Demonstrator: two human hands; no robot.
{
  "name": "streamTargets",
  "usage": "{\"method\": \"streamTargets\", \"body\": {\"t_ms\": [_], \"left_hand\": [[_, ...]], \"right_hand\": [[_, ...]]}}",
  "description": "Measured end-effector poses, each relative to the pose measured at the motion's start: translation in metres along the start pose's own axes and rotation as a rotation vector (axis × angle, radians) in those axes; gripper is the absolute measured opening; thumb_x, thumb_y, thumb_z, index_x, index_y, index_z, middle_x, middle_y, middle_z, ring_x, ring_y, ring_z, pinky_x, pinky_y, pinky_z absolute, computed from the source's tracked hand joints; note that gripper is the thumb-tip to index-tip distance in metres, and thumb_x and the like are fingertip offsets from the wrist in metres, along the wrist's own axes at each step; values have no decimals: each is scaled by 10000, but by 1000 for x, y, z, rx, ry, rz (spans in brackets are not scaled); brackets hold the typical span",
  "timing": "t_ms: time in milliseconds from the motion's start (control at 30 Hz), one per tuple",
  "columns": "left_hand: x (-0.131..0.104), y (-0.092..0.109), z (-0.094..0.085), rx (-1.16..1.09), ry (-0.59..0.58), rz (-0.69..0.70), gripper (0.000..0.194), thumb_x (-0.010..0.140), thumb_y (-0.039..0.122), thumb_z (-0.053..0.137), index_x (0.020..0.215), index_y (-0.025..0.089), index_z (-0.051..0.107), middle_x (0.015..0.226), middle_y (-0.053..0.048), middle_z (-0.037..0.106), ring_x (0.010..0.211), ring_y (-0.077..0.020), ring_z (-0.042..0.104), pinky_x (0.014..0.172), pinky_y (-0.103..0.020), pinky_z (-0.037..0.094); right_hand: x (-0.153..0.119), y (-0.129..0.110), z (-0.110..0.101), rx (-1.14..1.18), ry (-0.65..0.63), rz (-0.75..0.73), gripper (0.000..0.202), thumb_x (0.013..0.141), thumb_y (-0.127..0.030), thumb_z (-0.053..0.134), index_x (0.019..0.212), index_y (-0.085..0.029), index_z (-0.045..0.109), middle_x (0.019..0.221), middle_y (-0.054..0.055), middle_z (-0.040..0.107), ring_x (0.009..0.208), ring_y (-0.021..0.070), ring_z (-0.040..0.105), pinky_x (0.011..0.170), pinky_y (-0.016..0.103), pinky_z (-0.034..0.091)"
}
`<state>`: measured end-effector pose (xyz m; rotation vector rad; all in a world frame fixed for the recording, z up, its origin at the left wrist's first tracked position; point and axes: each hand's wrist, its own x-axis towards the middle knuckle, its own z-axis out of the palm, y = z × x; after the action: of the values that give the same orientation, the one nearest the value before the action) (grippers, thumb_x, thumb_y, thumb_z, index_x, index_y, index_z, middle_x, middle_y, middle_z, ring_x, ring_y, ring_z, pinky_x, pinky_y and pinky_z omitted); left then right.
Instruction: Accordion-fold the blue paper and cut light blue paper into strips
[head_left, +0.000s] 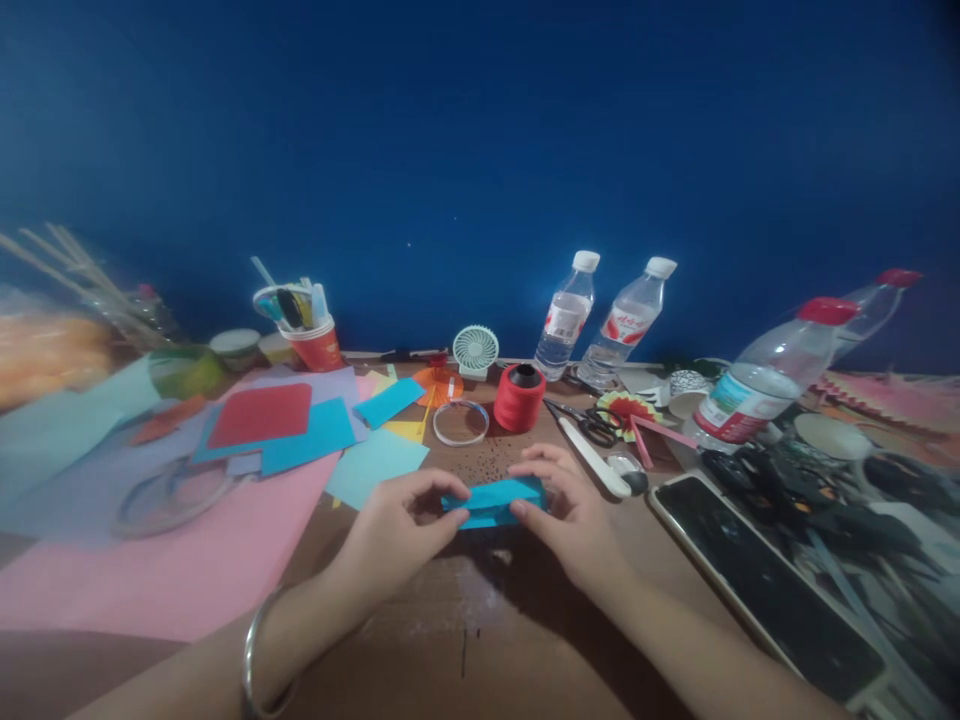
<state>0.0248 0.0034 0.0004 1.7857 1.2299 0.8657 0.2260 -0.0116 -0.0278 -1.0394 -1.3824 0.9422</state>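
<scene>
A folded piece of blue paper (495,500) is held between both hands, just above the brown tabletop. My left hand (405,515) pinches its left end between thumb and fingers. At the other end, my right hand (566,510) grips it with the thumb in front and the fingers behind. Creases run along the length of the strip. Behind it stand a red thread spool (519,398) and a clear ring of tape (460,423). Small dark specks (487,460) lie on the table between the spool and the paper.
Coloured paper sheets (187,580) cover the left side. A red cup of tools (313,345), a small fan (476,348) and water bottles (564,320) line the wall. To the right lie scissors (596,428), a white-handled cutter (596,458), a phone (765,585) and dark clutter.
</scene>
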Motion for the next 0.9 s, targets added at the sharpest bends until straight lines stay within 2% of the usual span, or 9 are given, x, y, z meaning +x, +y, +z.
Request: {"method": "streamTargets", "body": {"t_ms": [100, 200, 433, 667, 900], "left_hand": [[-1, 2, 0, 23, -19, 22, 94, 712, 166, 582, 790, 196, 624, 733, 18, 624, 635, -127, 548, 591, -240, 454], [-1, 2, 0, 34, -36, 36, 109, 712, 156, 570, 803, 197, 614, 736, 19, 611, 641, -128, 540, 586, -239, 437], [0, 1, 0, 30, -67, 23, 110, 765, 219, 564, 856, 208, 625, 747, 18, 606, 637, -131, 517, 575, -242, 421], [4, -5, 1, 7, -42, -5, 144, 743, 212, 616, 881, 222, 655, 776, 18, 647, 696, -147, 563, 637, -255, 449], [5, -7, 2, -16, -2, 27, 100, 722, 231, 662, 819, 233, 685, 801, 17, 683, 736, -155, 598, 684, -257, 470]], "right_hand": [[-2, 0, 1, -2, -51, 16, 179, 720, -232, 694, 897, -231, 663, 1012, 59, 603, 965, 220, 563, 815, 331, 451], [-4, -3, 2, -4, -79, 86, 201, 729, -224, 677, 929, -235, 655, 934, 37, 661, 876, 203, 599, 780, 325, 462], [-2, -4, 2, -30, 3, 194, 82, 714, -250, 669, 773, -204, 704, 758, 25, 693, 713, 197, 614, 634, 297, 466], [-1, -3, 2, 5, 42, 211, 113, 699, -246, 674, 793, -227, 734, 825, 28, 723, 794, 211, 630, 722, 321, 468], [-1, 4, 3, 88, 48, 271, 84, 672, -254, 710, 745, -233, 743, 773, 23, 720, 737, 195, 621, 662, 298, 467]]}}
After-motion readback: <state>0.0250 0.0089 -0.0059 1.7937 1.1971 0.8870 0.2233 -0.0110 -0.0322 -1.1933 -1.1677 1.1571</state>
